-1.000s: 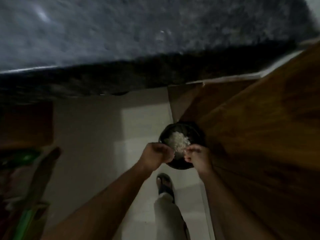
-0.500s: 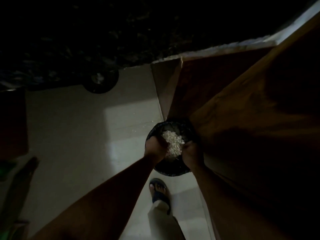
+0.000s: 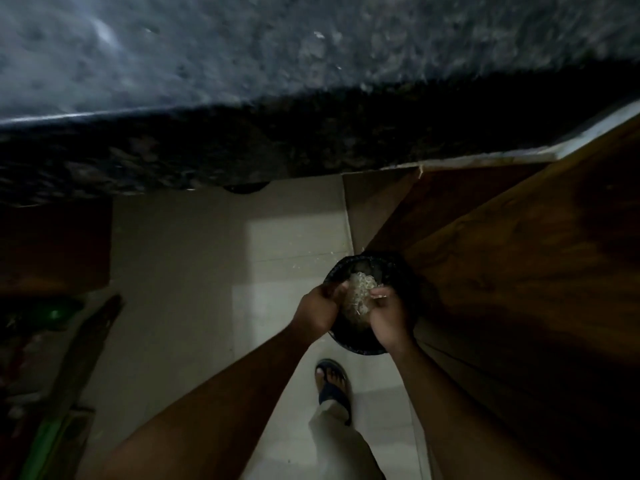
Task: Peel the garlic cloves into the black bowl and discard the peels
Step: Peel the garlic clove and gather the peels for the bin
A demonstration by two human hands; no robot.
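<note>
Both hands met over a round black container [image 3: 360, 344] low in the middle of the view, close together with a pale heap of peels [image 3: 360, 294] between them. The left hand [image 3: 317, 311] sat at the container's left rim, its fingers curled inward toward the heap; whether they gripped the rim, pinched some peel or closed on nothing could not be told in the dim light. The right hand [image 3: 389, 318] lay over the near right part of the rim, fingers bent, with thin pale scraps at its fingertips [image 3: 379, 294], seemingly pinched there, though motion blur made that uncertain. The peels lay piled inside the container, toward its middle and far side, light against its dark lining. Whether this container was the black bowl of the task or a bin could not be told, and no whole garlic cloves could be made out.

Just right of the container stood a brown wooden panel [image 3: 519, 271], its lower edge touching or nearly touching the rim. A few pale flecks [image 3: 332, 252] lay on the light tiled floor [image 3: 194, 271] just beyond the container. Nearer than the container, a foot in a dark sandal [image 3: 332, 382] stood on the tiles, with a pale trouser leg [image 3: 339, 441] below it. Across the far side ran a dark speckled stone counter [image 3: 311, 71]. At the left edge was a blurred green object [image 3: 55, 313].
</note>
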